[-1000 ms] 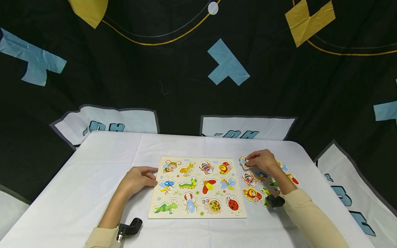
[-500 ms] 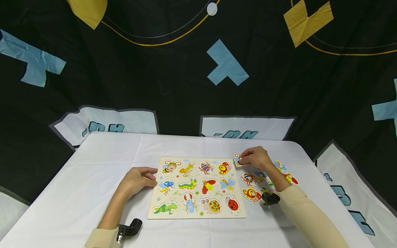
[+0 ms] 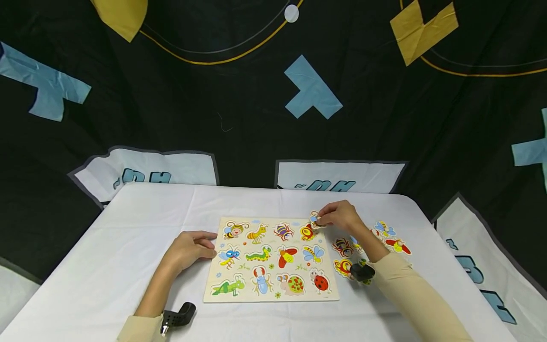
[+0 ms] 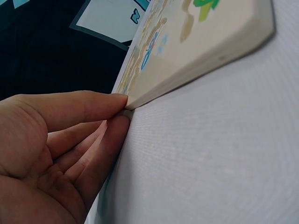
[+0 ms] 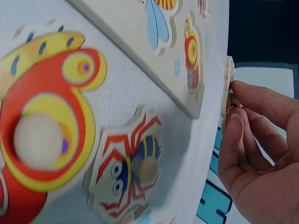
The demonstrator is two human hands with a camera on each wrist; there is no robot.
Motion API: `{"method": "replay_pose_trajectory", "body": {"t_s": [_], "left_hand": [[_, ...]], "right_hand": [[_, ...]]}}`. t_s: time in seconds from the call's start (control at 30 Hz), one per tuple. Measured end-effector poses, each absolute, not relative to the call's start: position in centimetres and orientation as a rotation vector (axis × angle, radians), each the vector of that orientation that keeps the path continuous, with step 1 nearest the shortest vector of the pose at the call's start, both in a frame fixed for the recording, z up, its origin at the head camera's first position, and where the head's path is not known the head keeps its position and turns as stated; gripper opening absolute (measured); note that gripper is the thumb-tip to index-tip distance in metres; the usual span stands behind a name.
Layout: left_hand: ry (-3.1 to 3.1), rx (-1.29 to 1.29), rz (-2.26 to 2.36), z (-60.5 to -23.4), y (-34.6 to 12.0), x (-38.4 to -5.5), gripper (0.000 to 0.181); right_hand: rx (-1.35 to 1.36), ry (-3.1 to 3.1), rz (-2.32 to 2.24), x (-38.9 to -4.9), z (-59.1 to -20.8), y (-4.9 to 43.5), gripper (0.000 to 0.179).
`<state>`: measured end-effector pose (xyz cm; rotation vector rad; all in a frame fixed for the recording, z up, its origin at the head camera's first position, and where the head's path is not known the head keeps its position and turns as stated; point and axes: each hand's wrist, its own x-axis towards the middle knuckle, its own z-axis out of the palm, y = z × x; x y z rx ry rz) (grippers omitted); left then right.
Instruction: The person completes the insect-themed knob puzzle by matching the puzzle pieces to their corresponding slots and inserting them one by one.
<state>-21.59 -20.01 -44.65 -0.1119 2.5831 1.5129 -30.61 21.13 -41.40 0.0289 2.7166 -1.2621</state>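
A wooden insect puzzle board [image 3: 265, 270] lies flat on the white table. My left hand [image 3: 190, 250] rests at its left edge, thumb and finger touching the rim; in the left wrist view, those fingertips [image 4: 119, 103] meet the board's side. My right hand [image 3: 342, 216] pinches a small wooden bee puzzle piece [image 3: 314, 219] above the board's top right corner. In the right wrist view, the piece [image 5: 227, 88] is seen nearly edge-on, its face mostly hidden. Below it, the board shows a red and yellow butterfly picture [image 3: 308, 232].
Several loose pieces lie right of the board, including a spider piece [image 3: 343, 247] and a red firefly-like piece [image 3: 397, 245]. My right forearm and black wrist camera [image 3: 362, 272] cover part of them. A black cloth [image 3: 239, 104] hangs behind the table.
My right hand has carried the bee piece leftward from the loose pieces to over the board's top right corner. The left hand and the board have stayed in place.
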Motion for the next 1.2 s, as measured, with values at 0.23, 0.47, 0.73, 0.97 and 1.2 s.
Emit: {"method": "replay_pose_trajectory", "body": {"t_s": [0.23,0.47,0.73,0.97,1.2], "left_hand": [[2.600,-0.088,1.497,-44.9,-20.2,-21.8,0.055],[2.607,-0.092,1.484,-44.9,-20.2,-21.8,0.055],[2.629,-0.116,1.455,-44.8,-20.1,-21.8,0.055],[2.615,-0.098,1.479,-44.8,-20.1,-21.6,0.057],[2.613,-0.090,1.485,-44.8,-20.2,-21.6,0.058]], "right_hand": [[-0.018,2.688,-1.316,-30.6,-41.5,19.8,0.019],[-0.036,2.687,-1.326,-30.3,-41.5,18.0,0.018],[-0.056,2.730,-1.286,-30.2,-41.5,15.3,0.016],[-0.105,2.735,-1.295,-30.3,-41.8,12.9,0.016],[-0.167,2.730,-1.304,-30.4,-42.1,10.4,0.014]]}}
